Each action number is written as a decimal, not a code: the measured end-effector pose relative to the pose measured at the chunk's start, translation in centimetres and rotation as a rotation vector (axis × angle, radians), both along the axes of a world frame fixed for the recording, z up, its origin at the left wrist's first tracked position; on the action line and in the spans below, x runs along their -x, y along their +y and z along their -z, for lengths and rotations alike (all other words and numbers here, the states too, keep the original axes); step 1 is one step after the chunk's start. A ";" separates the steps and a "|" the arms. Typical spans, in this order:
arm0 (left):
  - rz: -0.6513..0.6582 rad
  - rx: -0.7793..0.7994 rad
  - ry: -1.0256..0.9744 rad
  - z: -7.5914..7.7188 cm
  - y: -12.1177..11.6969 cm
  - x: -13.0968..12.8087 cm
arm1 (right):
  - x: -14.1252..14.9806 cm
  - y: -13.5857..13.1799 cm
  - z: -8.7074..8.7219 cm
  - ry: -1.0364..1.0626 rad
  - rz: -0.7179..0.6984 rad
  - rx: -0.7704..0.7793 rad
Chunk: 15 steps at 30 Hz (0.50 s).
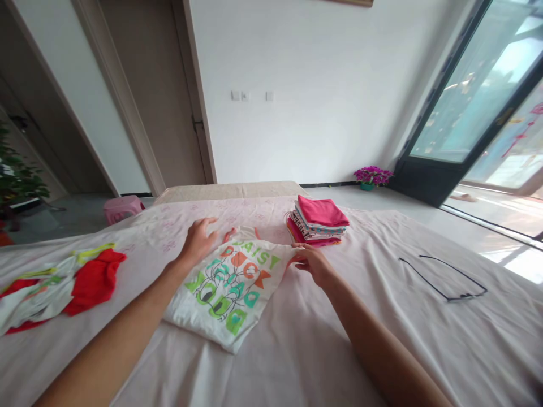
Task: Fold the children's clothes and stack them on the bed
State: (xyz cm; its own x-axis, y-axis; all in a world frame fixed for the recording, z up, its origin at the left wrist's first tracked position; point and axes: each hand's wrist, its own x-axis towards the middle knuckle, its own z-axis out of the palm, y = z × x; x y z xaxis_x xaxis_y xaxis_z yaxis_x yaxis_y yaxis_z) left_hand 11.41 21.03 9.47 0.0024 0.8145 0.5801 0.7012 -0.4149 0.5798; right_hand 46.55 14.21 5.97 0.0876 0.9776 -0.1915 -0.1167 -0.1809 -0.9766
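A white shirt with green, orange and teal "DAISY DUCK" lettering lies flat on the pale sheet in front of me. Its neckline points away from me. My left hand hovers at the shirt's upper left side, thumb and fingers apart, with nothing visible in it. At the opposite side, my right hand pinches the orange-edged sleeve between thumb and fingers. Just beyond the right hand stands a stack of folded clothes, a red piece on top.
Crumpled red, white and yellow-green clothes lie at the left. Eyeglasses rest on the sheet at the right. A pink stool stands beyond the left edge, and a pot of purple flowers stands by the wall.
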 end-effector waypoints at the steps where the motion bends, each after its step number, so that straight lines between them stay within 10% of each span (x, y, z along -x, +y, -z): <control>1: -0.008 0.042 0.024 1.5 -1.0 0.5 | -0.4 0.1 0.7 -0.045 -0.026 0.016; 6: -0.063 0.262 0.290 5.9 -5.9 4.4 | -0.5 0.2 1.7 -0.276 -0.133 -0.017; 15: -0.255 0.530 0.455 7.5 -10.4 9.9 | -3.1 -0.2 -1.7 -0.655 -0.637 0.016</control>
